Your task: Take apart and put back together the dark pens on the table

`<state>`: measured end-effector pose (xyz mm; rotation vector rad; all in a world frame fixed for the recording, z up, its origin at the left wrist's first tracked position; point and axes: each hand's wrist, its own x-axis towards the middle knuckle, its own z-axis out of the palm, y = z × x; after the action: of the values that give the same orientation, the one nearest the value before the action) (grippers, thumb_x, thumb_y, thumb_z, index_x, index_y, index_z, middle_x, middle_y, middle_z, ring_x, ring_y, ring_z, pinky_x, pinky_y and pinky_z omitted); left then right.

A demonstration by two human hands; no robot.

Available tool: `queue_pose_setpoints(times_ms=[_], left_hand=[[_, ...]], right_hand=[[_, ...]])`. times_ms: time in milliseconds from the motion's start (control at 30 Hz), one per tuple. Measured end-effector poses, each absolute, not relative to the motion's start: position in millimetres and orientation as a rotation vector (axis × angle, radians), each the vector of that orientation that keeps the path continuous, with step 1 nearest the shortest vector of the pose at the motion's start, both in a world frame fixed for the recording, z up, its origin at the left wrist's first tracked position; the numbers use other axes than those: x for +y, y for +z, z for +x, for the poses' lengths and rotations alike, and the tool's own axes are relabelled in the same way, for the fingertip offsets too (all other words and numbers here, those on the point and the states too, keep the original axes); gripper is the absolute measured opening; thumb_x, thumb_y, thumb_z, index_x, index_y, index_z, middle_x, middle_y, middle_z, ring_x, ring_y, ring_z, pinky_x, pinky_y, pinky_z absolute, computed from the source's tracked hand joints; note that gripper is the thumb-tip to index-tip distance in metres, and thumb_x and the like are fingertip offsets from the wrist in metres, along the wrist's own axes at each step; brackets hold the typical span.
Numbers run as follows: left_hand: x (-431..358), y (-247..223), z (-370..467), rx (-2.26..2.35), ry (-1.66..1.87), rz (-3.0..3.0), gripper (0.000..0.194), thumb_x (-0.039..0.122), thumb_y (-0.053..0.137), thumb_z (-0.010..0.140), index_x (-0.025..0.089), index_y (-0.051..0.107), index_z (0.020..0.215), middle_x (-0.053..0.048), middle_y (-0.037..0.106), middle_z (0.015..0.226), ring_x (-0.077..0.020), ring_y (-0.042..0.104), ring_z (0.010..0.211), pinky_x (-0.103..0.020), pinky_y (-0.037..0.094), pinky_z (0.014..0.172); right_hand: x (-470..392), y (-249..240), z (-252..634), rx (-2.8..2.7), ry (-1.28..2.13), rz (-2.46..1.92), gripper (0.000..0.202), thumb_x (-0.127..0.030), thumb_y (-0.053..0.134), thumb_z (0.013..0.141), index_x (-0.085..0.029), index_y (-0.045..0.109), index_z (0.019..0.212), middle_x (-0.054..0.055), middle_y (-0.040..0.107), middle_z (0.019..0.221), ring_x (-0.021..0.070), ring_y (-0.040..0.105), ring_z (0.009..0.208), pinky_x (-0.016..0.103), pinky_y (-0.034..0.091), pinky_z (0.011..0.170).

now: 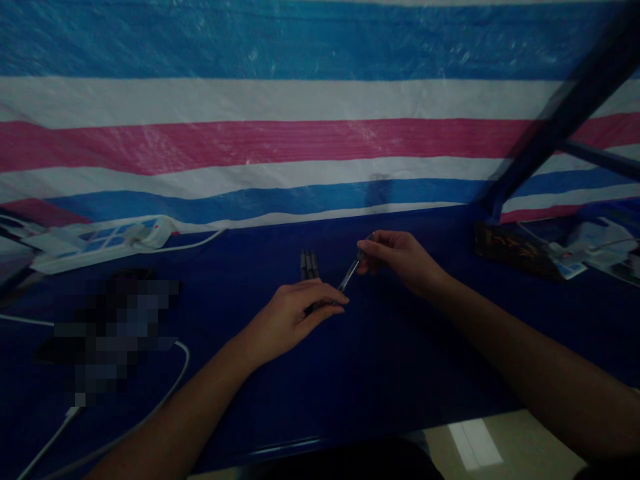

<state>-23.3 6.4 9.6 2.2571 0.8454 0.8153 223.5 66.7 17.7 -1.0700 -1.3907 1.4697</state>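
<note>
A slim pen (350, 273) with a clear barrel slants up to the right between my two hands, over the blue tabletop. My right hand (400, 260) pinches its dark upper end between thumb and fingertips. At the lower end, the thumb and fingers of my left hand (300, 310) close around the pen; a bit of something dark shows between them, too dim to make out. Just beyond my left hand, several dark pens (309, 262) lie side by side, their near ends hidden behind that hand.
A white power strip (110, 241) with a plugged-in cable sits at the back left. Nearer lies a pixelated dark object (120, 327) with white cables. A dark patterned box (515, 250) and another power strip (575, 267) are at right, beside a blue metal post (550, 127). Striped sheeting (300, 143) hangs behind.
</note>
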Motion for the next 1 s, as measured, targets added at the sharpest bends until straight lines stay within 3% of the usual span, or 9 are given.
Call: queue_pose_setpoints(times_ms=[333, 600, 800, 1000], left_hand=[[-4, 6, -12, 0.799, 0.767, 2.410, 0.016, 0.031, 0.064, 0.104, 0.020, 0.075, 0.107, -0.003, 0.077, 0.092, -0.0148, 0.072, 0.080, -0.026, 0.057, 0.074], [-5, 14, -12, 0.701, 0.599, 2.355, 0.028, 0.021, 0.063, 0.103, 0.023, 0.068, 0.131, -0.005, 0.076, 0.115, -0.0192, 0.071, 0.108, -0.035, 0.057, 0.099], [-7, 12, -8, 0.750, 0.583, 2.342, 0.020, 0.015, 0.062, 0.102, 0.020, 0.070, 0.120, -0.005, 0.074, 0.108, -0.0180, 0.071, 0.101, -0.032, 0.058, 0.091], [-7, 11, -9, 0.752, 0.573, 2.356, 0.019, 0.022, 0.063, 0.103, 0.022, 0.069, 0.120, -0.005, 0.074, 0.107, -0.0194, 0.070, 0.101, -0.036, 0.058, 0.092]], right_hand=[[62, 18, 220, -1.476, 1.536, -0.978, 0.035, -0.049, 0.085, 0.077, -0.019, 0.066, 0.075, 0.001, 0.072, 0.067, 0.0127, 0.066, 0.062, 0.029, 0.053, 0.067], [58, 21, 219, -1.497, 1.488, -0.991, 0.030, -0.043, 0.082, 0.081, -0.020, 0.065, 0.075, -0.001, 0.068, 0.067, 0.0124, 0.064, 0.063, 0.030, 0.054, 0.069], [56, 17, 215, -1.501, 1.494, -0.982, 0.029, -0.042, 0.082, 0.081, -0.021, 0.063, 0.076, -0.002, 0.067, 0.068, 0.0125, 0.062, 0.063, 0.030, 0.055, 0.069], [53, 16, 211, -1.469, 1.543, -0.943, 0.034, -0.042, 0.087, 0.076, -0.022, 0.060, 0.082, -0.004, 0.064, 0.070, 0.0119, 0.060, 0.063, 0.030, 0.053, 0.069]])
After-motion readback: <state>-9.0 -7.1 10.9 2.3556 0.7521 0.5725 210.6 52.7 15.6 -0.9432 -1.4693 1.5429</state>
